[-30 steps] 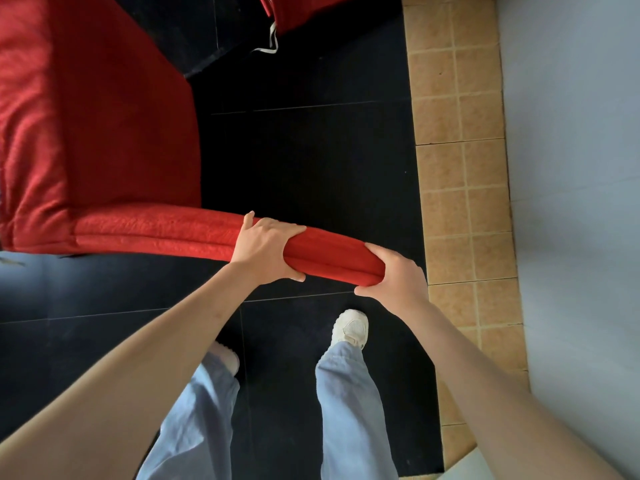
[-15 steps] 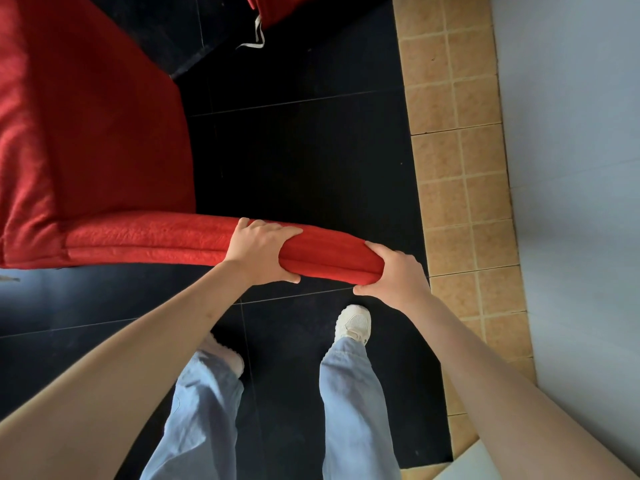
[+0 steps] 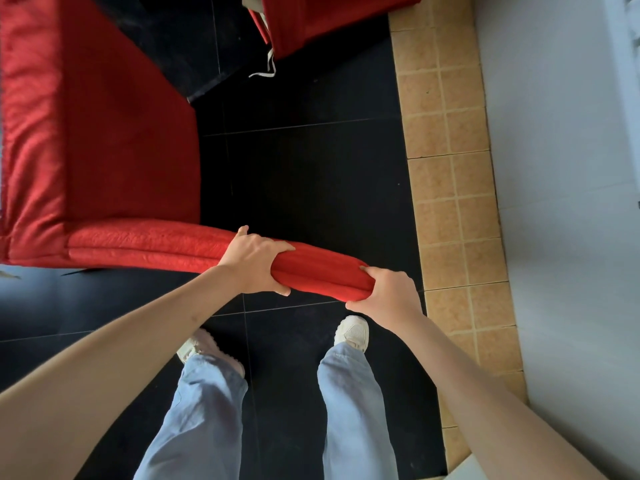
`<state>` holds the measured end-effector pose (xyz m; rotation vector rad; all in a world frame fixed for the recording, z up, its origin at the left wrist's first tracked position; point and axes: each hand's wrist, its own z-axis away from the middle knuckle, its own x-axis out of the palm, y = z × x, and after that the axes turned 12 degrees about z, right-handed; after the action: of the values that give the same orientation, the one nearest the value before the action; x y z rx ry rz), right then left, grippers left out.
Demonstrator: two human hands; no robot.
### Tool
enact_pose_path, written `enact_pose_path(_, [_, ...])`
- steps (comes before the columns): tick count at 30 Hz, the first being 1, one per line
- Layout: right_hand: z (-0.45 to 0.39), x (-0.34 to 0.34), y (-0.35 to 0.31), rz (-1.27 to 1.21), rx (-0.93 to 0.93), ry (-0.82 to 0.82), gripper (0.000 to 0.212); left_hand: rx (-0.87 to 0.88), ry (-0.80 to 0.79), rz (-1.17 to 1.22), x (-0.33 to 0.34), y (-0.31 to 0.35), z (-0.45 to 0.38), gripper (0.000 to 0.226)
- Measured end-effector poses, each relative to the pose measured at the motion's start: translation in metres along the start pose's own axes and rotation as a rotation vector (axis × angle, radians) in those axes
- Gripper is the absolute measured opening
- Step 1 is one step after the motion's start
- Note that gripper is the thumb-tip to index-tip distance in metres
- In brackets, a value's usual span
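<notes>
Head view, looking straight down. The left hand (image 3: 254,263) is clamped over the padded edge (image 3: 318,271) of the red sofa (image 3: 121,150), with its fingers (image 3: 273,245) wrapped across the top of the roll and the thumb (image 3: 282,291) hooked along the near side. That's a full grip. The right hand (image 3: 384,292) has the very end of that same edge, thumb laid on top and the rest of the fingers curled in around the tip, so both hands are closed tight on red padding. They sit near each other, with a short stretch of the roll showing between them.

The edge runs from the sofa's near left corner out to the right, and its gripped end hangs over the black floor (image 3: 311,185), past the sofa's flat panel. The sofa itself fills the upper left.

Below the hands are light blue trouser legs (image 3: 349,410) and two pale shoes (image 3: 353,332) planted on the dark tiles. A second red piece (image 3: 329,19) sits at the top, with a white strap (image 3: 266,69) dangling from it. A band of tan tiles (image 3: 446,168) runs down the right, with a pale wall (image 3: 561,202) beyond.
</notes>
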<state>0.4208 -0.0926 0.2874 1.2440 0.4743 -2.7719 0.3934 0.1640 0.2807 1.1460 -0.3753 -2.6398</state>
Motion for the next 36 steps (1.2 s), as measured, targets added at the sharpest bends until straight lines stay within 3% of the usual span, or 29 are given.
enact_pose_path(8, [0.046,-0.052,-0.058,0.005,0.0,0.096,0.05,0.063,-0.011,0.025,-0.065,-0.014,0.053,0.08])
enact_pose_path(13, [0.071,-0.098,-0.101,0.062,0.019,0.123,0.042,0.127,0.033,0.017,-0.117,-0.028,0.087,0.079])
enact_pose_path(18, [0.092,-0.128,-0.144,0.037,0.038,0.1,0.037,0.163,0.085,0.156,-0.151,-0.047,0.122,0.07])
enact_pose_path(25, [0.119,-0.165,-0.193,0.069,0.043,0.113,0.04,0.165,0.136,0.258,-0.192,-0.069,0.159,0.06])
enact_pose_path(36, [0.133,-0.223,-0.211,0.051,0.007,0.096,0.042,0.181,0.148,0.312,-0.236,-0.061,0.177,0.057])
